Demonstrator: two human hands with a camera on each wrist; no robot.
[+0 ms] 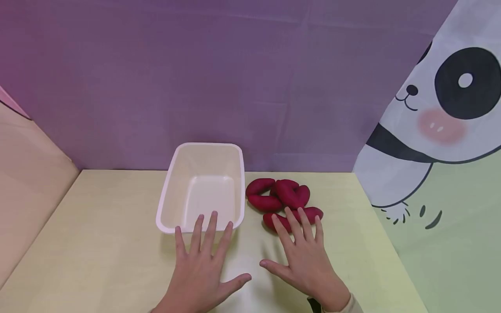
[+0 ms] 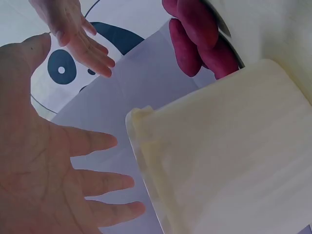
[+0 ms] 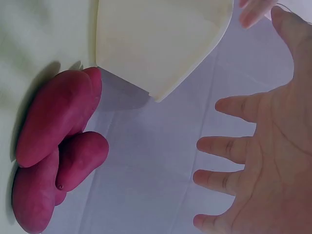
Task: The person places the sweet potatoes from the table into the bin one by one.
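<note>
Both hands hover palm down above the table with fingers spread and straight. My left hand [image 1: 199, 274] is just in front of a white plastic basin [image 1: 161, 204], its fingertips overlapping the near rim in the head view. Nothing is in that hand, and the wrist view shows a gap between its fingers and the basin [image 2: 229, 151]. My right hand [image 1: 307, 265] is in front of a pile of red sweet potatoes [image 1: 264, 203], empty as well. In the right wrist view the sweet potatoes [image 3: 56, 117] lie apart from the fingers. The basin's inside holds nothing.
The pale yellow table [image 1: 113, 226] carries the basin at centre and the sweet potatoes to its right. A purple cloth wall [image 1: 195, 78] stands behind the table. On the right hangs a panel printed with a panda [image 1: 438, 130], and a beige panel [image 1: 27, 174] is at the left.
</note>
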